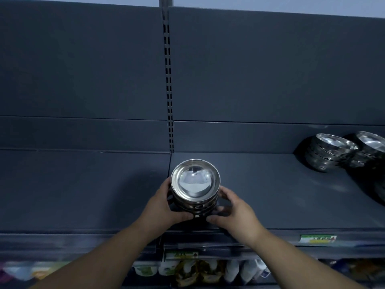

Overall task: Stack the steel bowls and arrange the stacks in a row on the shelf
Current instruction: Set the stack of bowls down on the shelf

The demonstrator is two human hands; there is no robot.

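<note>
I hold a stack of steel bowls [195,187] between both hands, my left hand [166,202] curled round its left side and my right hand [231,205] cupping the right, thumbs meeting low at the front near the base. The stack sits at the front of the dark shelf [260,195], just right of the slotted upright [169,90], and I cannot tell whether its foot is fully down or a shade lifted. Far to my right, against the back panel, two other bowl stacks [333,152] already stand side by side, well apart from mine. To do this well, I judge I should keep my grip low, near the bottom bowl, so the upper bowls stay nested and do not slide or rattle apart. I would move the stack level toward those two, then set it just beside the nearer one, in line with them and back from the shelf's front edge. Steel on painted metal slips easily, so a slow, flat placement matters, and I should let go only once it sits square.
</note>
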